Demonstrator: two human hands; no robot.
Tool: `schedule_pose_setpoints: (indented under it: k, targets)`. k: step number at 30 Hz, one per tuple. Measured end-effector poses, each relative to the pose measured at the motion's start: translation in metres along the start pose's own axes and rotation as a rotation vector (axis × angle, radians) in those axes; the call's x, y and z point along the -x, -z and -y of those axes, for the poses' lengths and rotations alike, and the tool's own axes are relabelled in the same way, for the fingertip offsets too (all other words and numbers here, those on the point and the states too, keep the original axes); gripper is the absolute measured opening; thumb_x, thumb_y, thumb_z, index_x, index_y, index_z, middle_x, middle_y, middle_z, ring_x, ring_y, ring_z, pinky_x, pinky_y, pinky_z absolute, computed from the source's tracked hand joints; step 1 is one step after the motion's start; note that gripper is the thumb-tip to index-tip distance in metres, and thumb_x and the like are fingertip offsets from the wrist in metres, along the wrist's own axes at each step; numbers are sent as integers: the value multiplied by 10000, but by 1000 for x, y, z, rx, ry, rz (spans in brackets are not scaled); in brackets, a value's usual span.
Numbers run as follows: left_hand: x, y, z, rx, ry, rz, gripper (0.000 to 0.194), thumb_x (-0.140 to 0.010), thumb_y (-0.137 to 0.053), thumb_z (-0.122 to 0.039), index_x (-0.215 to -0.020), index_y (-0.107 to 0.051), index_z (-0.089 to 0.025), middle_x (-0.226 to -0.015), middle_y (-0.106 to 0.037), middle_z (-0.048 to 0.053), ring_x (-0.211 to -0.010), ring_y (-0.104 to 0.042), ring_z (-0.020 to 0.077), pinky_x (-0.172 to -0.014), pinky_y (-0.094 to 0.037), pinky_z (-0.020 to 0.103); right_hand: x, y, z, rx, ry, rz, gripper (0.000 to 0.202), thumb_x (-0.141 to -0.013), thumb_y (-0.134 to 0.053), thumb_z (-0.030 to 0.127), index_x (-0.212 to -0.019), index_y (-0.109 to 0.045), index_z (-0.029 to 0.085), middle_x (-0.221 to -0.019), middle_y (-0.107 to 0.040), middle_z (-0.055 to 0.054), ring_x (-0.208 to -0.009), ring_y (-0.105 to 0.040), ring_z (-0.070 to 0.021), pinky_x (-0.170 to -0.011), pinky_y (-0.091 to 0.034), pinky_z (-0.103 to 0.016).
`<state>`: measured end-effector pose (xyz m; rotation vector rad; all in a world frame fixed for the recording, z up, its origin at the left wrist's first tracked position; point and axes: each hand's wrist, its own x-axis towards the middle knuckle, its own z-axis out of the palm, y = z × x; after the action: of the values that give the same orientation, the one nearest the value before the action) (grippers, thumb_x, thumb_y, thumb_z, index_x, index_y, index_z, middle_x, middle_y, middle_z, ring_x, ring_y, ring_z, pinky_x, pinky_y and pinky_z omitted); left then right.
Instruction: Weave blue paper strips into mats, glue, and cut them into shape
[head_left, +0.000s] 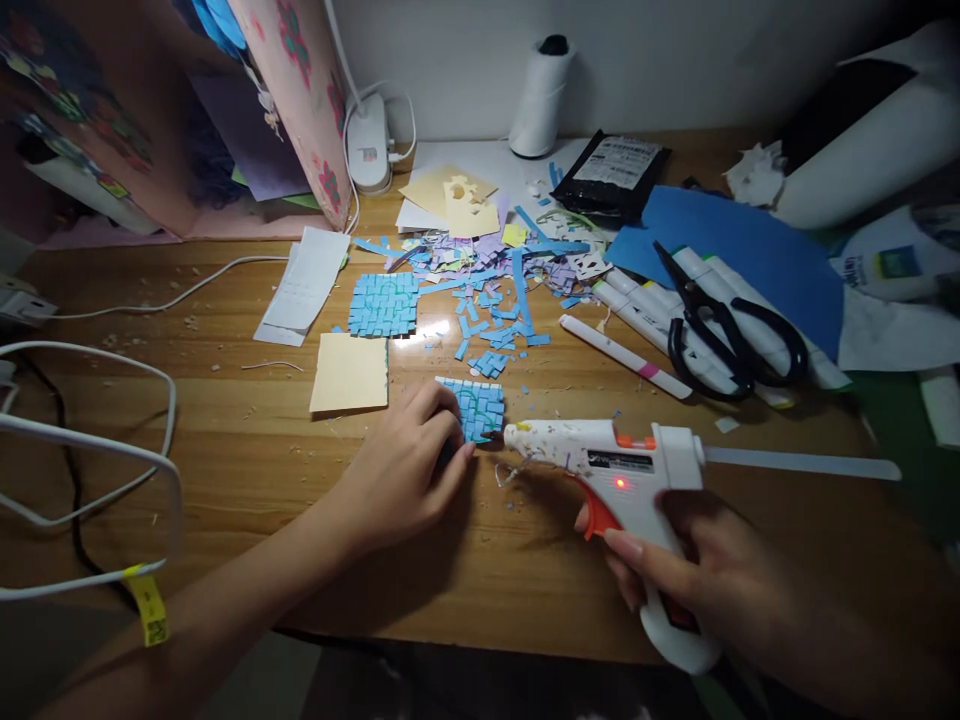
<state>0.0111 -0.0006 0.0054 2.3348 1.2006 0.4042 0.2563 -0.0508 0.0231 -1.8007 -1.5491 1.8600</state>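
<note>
My right hand (675, 560) is wrapped round the handle of a white hot glue gun (622, 455) with an orange trigger and a lit red light. A clear glue stick (802, 463) sticks out of its back. The nozzle points left, at the lower edge of a small woven blue paper piece (480, 408). Fingers curled, my left hand (420, 450) grips that piece by its left side; part of it is hidden under the fingers. Behind it lie a larger woven blue paper square (384, 304) and a cream paper square (349, 373).
Blue and purple paper scraps (487, 260) are heaped at the back. Black scissors (724, 335) lie over several markers (637, 310) beside blue paper (720, 240). A black package (613, 175), a white thread cone (541, 98) and a power strip (369, 145) stand behind. White cables (169, 440) loop at left.
</note>
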Motion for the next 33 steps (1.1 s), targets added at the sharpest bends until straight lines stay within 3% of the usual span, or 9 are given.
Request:
schedule_pose_setpoints:
  k: [6,13,19,25,33]
  targets:
    - [-1,0,1,11,-7,5,90,-865,-464,-182,-791,-507,-155,-970,-482,84,-921,-446,196,-829,-406,371,-1,1,6,-43,5,4,296,-815,-520,470,-793,-592,183,-558,-542,15,-484,-477,-109,-432,-379,-206]
    - [-1,0,2,-6,-15,5,69,-849,-493,-198,-791,-504,-162,-979,-493,77,-914,-465,189,-826,-420,363,-9,-2,1,-63,52,-11,315,-806,-518,482,-769,-588,177,-502,-529,25,-422,-432,-96,-394,-346,-207]
    - [0,-1,2,-68,-28,-33,48,-809,-532,-194,-823,-515,-151,-957,-535,78,-866,-499,181,-774,-445,327,-9,-3,2,-63,7,-59,299,-770,-544,468,-667,-548,187,-467,-494,28,-400,-402,-90,-383,-328,-209]
    - [0,0,2,-28,-24,-53,19,-814,-527,-167,-810,-536,-150,-952,-562,71,-883,-522,172,-794,-445,316,-7,-2,6,-86,-15,-21,308,-756,-535,488,-674,-542,190,-432,-454,39,-364,-379,-88,-355,-295,-217]
    - [0,2,2,13,-31,-52,20,-814,-520,-147,-815,-536,-160,-954,-556,68,-894,-521,167,-784,-434,305,-8,-5,5,-129,-45,-4,331,-747,-538,492,-624,-533,184,-457,-513,15,-387,-406,-93,-373,-297,-218]
